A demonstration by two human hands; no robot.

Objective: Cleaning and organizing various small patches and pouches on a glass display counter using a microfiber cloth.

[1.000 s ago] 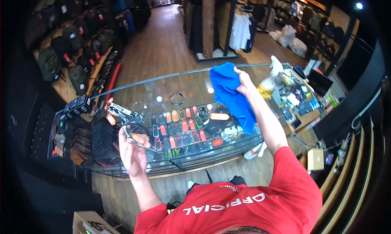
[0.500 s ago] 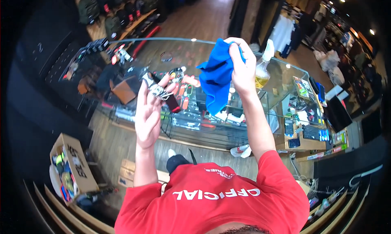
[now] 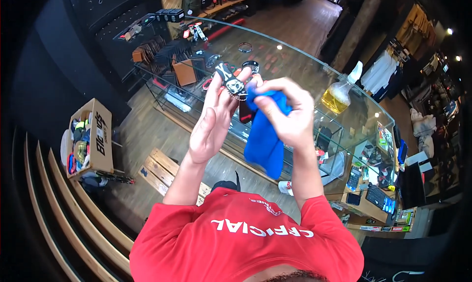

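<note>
Over the glass counter, my left hand [image 3: 210, 127] holds up a black strap-like piece [image 3: 236, 87] with a white skull and crossbones print and a beaded chain. It sits across the raised fingers, and its exact kind is not clear. A dark tag with a red mark [image 3: 245, 116] hangs under it. My right hand [image 3: 296, 114] is closed on a blue cloth [image 3: 265, 147], pinching its upper end beside the strap; the rest droops below. Motion smears the right fingers, and whether the cloth touches the strap I cannot tell.
The glass display counter [image 3: 300, 51] curves ahead, bearing a bottle of yellow liquid [image 3: 337, 96] and a bracelet [image 3: 245, 47]. Brown wallets [image 3: 186, 70] show at its left. A carton of clothing [image 3: 101, 139] and a slatted wooden bench [image 3: 164, 166] stand lower left; a keyboard [image 3: 379, 201] lies right.
My right hand has brought the blue cloth down and leftward to the strap in my left hand. Before, cloth and strap were well apart. The whole view has also turned.
</note>
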